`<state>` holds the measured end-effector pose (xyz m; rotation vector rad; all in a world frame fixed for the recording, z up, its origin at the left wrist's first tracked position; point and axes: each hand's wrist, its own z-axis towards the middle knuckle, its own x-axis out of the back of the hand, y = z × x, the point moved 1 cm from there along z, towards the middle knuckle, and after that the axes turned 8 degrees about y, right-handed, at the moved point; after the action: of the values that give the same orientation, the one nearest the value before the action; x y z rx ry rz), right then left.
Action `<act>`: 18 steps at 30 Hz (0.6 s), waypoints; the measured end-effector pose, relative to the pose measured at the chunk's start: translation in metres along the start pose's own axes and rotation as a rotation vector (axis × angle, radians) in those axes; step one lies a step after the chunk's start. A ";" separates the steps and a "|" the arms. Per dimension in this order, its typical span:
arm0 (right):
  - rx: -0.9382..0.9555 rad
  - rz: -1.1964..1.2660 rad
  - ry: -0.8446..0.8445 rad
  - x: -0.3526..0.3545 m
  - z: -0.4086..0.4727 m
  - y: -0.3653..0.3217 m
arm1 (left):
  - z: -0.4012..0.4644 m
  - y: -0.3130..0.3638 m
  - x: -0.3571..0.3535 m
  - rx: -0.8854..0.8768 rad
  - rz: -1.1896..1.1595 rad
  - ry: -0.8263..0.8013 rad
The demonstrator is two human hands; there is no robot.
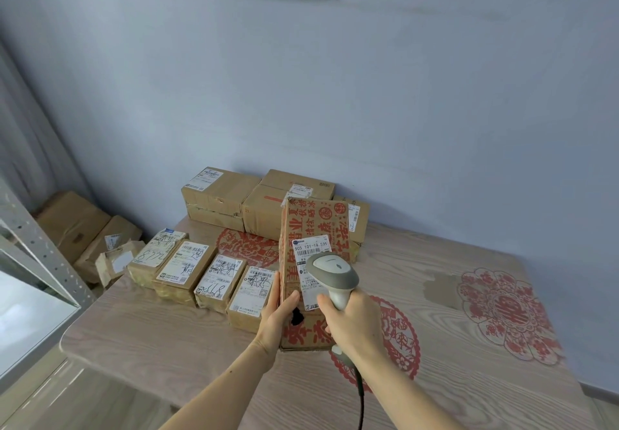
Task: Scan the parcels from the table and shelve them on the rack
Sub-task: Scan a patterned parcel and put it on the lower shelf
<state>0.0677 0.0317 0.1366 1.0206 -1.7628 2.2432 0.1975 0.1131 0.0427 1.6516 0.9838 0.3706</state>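
A tall cardboard parcel [313, 228] with red printed characters and a white shipping label stands tilted above the table [167, 335]. My left hand [276, 315] grips its lower left edge, thumb across the front. My right hand [351, 322] holds a grey and white barcode scanner [331, 273] by its handle, its head pointed at the label. The scanner's black cable hangs down toward the bottom of the view.
Several small labelled parcels [187, 272] lie in a row left of the held one. Larger brown boxes [221, 196] are stacked against the wall. A white metal rack [37, 255] stands at the left, with more boxes [80, 228] on the floor behind it.
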 end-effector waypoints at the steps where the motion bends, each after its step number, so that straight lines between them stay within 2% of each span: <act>1: -0.001 0.002 -0.005 -0.001 0.000 0.000 | 0.000 0.001 0.000 -0.001 0.006 0.002; 18: -0.029 0.018 -0.026 -0.002 0.002 0.000 | -0.001 -0.001 0.002 0.003 0.050 0.002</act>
<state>0.0700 0.0300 0.1355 1.0363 -1.8168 2.2182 0.1973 0.1152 0.0420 1.6809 0.9462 0.4043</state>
